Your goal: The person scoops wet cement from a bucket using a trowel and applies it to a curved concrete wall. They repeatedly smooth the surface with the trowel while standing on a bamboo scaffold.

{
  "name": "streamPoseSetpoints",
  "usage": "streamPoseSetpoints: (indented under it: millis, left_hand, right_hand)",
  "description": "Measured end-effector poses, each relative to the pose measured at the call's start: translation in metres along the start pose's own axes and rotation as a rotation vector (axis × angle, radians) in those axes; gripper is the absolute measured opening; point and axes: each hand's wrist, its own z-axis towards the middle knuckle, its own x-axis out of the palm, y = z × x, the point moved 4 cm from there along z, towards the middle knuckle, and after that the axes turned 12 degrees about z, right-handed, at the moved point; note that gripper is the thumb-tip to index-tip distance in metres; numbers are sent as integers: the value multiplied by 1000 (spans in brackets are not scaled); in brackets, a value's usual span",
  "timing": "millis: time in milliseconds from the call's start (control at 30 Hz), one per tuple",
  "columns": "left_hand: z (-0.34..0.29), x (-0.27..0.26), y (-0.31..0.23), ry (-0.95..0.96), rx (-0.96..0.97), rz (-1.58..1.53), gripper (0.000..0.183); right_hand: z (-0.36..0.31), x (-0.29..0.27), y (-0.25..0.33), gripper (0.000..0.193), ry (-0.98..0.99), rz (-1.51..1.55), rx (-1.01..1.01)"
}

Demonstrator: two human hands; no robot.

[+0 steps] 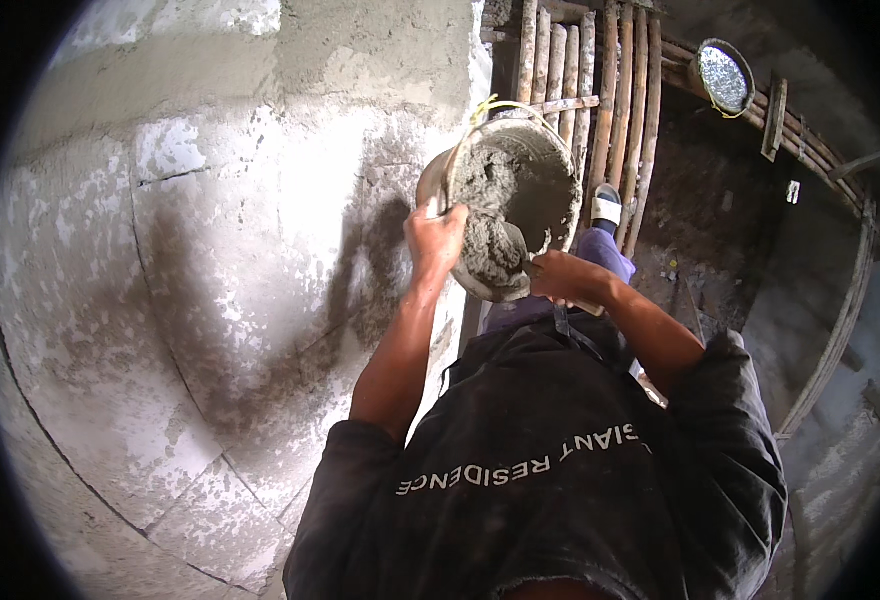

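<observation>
A round bucket is tilted in front of me, with wet grey mortar clinging inside it. A yellowish cord is tied at its far rim. My left hand is closed round the bucket's left rim, thumb toward the inside. At the near right side, my right hand is closed on the handle of a trowel. The trowel's blade, coated in mortar, dips into the mix. My right fingers hide most of the handle.
A wall with patchy plaster and cracks or joints fills the left. Wooden poles form a platform ahead, where my sandalled foot rests. Another bucket stands far right on poles. Darker ground lies below, beyond the platform's right edge.
</observation>
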Motion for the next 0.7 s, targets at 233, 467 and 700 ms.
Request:
streamPoseSetpoints:
  millis: [233, 467, 700]
  left_hand:
    - [4, -1, 34, -39, -168, -185, 15]
    - [-3, 24, 78, 2, -394, -261, 34]
    - [-32, 3, 126, -83, -354, -200, 35]
  right_hand:
    - [-52, -20, -1, 27, -357, 628, -56]
    - [-80, -53, -17, 26, -846, 1275, -297]
    - [-105, -188, 14, 15, -1988, 878, -445]
